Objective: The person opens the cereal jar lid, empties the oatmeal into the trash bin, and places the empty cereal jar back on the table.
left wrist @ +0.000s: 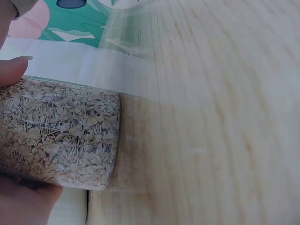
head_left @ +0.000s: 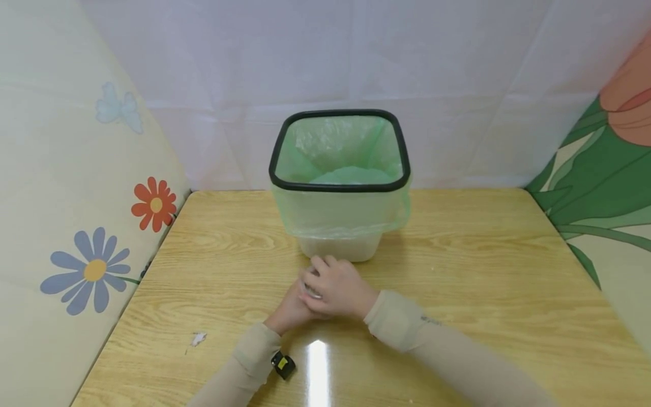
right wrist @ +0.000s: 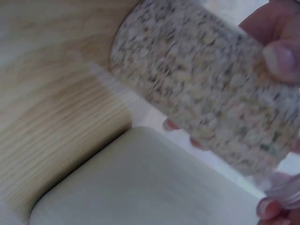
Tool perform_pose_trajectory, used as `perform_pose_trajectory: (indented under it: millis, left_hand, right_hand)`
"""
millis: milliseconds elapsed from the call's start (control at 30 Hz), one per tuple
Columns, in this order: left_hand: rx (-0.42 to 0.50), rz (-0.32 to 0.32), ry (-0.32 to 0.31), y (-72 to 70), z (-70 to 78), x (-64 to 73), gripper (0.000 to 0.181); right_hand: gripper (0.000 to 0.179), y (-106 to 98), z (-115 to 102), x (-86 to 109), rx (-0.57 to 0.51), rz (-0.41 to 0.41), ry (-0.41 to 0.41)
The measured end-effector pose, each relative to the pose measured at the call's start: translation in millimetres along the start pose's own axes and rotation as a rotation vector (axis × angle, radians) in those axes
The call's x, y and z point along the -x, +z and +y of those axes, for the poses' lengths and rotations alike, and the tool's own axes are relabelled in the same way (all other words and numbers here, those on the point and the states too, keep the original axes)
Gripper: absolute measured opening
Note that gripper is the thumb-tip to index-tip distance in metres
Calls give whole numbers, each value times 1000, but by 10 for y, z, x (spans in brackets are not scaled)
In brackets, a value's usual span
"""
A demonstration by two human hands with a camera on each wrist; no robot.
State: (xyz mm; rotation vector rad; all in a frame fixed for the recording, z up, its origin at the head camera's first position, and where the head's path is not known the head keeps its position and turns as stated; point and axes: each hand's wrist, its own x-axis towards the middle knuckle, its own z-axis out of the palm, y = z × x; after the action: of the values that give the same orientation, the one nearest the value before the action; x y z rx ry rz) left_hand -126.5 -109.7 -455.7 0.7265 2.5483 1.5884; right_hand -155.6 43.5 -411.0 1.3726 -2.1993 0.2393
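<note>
A clear jar of rolled oats (left wrist: pixel 61 131) lies tilted in my left hand (head_left: pixel 292 310), with its rounded bottom pointing away from the fingers. In the right wrist view, the left thumb (right wrist: pixel 282 61) presses one side and fingertips show along the other. My right hand (head_left: pixel 342 287) curls over the jar's other end, its fingers at the threaded neck (right wrist: pixel 286 191). From the head view, the hands cover nearly all of the jar; only a shiny bit shows between them. Whether a lid is on it cannot be told.
Just beyond the hands stands a white bin (head_left: pixel 341 247) with a black rim (head_left: pixel 339 187) and a green bag liner (head_left: pixel 335 212). A small black-and-yellow device (head_left: pixel 283 365) sits by the left wrist. A pale scrap mark (head_left: pixel 198 338) shows on the wooden table (head_left: pixel 483 316).
</note>
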Motion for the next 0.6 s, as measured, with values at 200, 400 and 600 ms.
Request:
perform_pose_trajectory:
  millis: [200, 400, 600]
  left_hand:
    - [0, -1, -28, -2, -13, -8, 81]
    - [13, 8, -1, -3, -42, 4, 80]
    - [-86, 15, 64, -1, 8, -27, 78]
  right_hand:
    - [28, 21, 119, 6, -80, -10, -101]
    - [49, -122, 3, -1, -91, -160, 67]
    - [61, -165, -248, -75, 72, -89, 346]
